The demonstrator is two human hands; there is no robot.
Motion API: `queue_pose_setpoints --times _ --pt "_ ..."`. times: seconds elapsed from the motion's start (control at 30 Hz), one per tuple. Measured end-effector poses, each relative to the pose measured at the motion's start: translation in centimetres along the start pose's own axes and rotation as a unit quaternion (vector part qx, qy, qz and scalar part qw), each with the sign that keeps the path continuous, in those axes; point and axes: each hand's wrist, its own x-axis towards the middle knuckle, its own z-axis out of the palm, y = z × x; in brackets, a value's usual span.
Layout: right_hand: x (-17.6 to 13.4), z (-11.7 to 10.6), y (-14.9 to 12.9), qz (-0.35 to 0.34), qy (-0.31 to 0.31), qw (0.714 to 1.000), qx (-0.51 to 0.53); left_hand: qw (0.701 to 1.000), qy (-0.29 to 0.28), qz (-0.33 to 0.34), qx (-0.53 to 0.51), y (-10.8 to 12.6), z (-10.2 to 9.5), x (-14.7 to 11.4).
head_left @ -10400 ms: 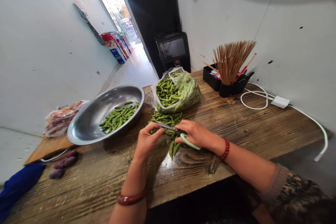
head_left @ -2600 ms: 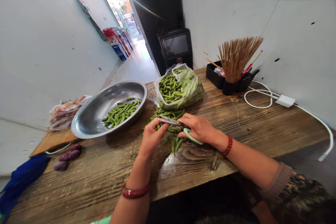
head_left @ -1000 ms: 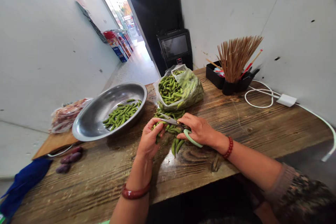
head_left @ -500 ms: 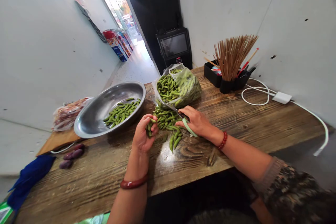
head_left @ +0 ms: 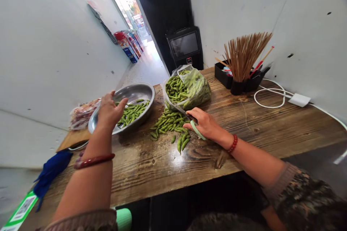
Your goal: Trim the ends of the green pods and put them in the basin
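Observation:
Over the left side of a metal basin (head_left: 132,92) is my left hand (head_left: 109,111), its fingers spread and no pod visible in it. Green soybean pods (head_left: 135,112) lie in the basin, partly hidden by that hand. My right hand (head_left: 204,123) grips scissors (head_left: 195,129) with pale green handles, blades pointing up and left across the loose pods. That pile of pods (head_left: 168,121) spreads over the wooden table (head_left: 151,173), a few lying nearer me. Just behind it, a clear plastic bag (head_left: 202,92) full of pods leans open toward the pile.
At the back right stand a black holder (head_left: 223,75) and a bundle of thin brown sticks (head_left: 241,57). A white cable (head_left: 299,100) crosses the right side. Left of the basin are a wrapped package (head_left: 83,113) and a blue cloth (head_left: 52,169).
My left hand has moved left from beside the pile to over the basin; it has opened, and the pods it held are gone from it. My right hand still holds the scissors. The view has shifted slightly.

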Motion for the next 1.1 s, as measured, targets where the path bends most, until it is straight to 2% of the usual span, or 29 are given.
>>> queue_pose_setpoints --times 0.1,0.2,0.3,0.47,0.7,0.9,1.0,1.1 --pt "0.0 0.0 0.0 0.002 -0.001 1.0 -0.005 0.999 -0.039 0.019 0.008 0.9 -0.1 -2.1" --pt "0.0 0.0 -0.2 0.005 -0.004 1.0 -0.003 0.99 -0.127 0.04 -0.036 2.4 0.7 -5.8" --pt "-0.1 0.1 -0.2 0.001 -0.012 1.0 0.004 0.977 -0.198 0.069 -0.036 2.8 2.1 -9.2" --pt "-0.3 0.3 -0.1 -0.006 -0.025 1.0 0.012 0.981 -0.195 0.015 -0.003 2.0 5.1 -12.2" --pt "-0.3 0.3 -0.2 -0.002 -0.037 0.999 0.017 0.98 -0.178 0.014 -0.085 3.6 8.2 -12.5" --pt "-0.3 0.1 -0.6 0.013 -0.055 0.998 0.017 0.96 -0.178 -0.049 -0.211 5.0 9.3 -11.4" --pt "-0.3 0.2 -0.6 0.014 -0.054 0.998 0.017 0.926 -0.193 -0.092 -0.31 6.2 9.3 -11.0" --pt "-0.2 0.1 -0.5 0.014 -0.051 0.998 0.014 0.847 -0.211 -0.153 -0.464 7.9 8.7 -10.8"
